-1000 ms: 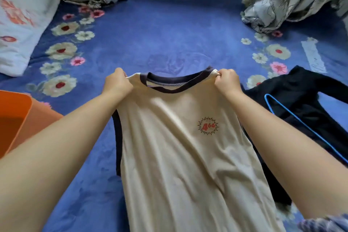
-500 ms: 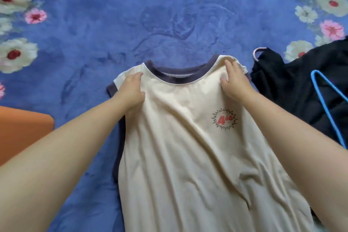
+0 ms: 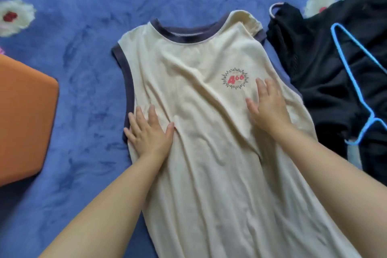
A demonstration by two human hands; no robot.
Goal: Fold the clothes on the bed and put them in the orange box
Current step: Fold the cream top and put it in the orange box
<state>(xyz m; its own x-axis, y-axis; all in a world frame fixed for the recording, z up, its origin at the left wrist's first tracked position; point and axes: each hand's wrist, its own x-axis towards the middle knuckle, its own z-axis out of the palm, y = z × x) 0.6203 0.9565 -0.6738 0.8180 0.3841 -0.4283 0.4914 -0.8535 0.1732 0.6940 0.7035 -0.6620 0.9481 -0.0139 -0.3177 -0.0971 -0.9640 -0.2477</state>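
Hem of the cream sleeveless shirt (image 3: pixel 188 132) ran off-frame; its soft, wrinkled cloth lay flat on the blue bed (image 3: pixel 83 27). Left hand (image 3: pixel 146 132) and right hand (image 3: pixel 266 107) pressed it, fingers flat, grasping nothing. The orange box (image 3: pixel 23 111) was cropped at left.

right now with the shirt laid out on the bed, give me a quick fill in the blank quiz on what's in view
1. Both hands, left and right, rest flat on the ____ sleeveless shirt.
2. The collar trim on that shirt is dark ____.
3. The blue hanger lies on the ____ garment.
4. The orange box sits on the shirt's ____ side in the picture.

Missing words: cream; navy; black; left
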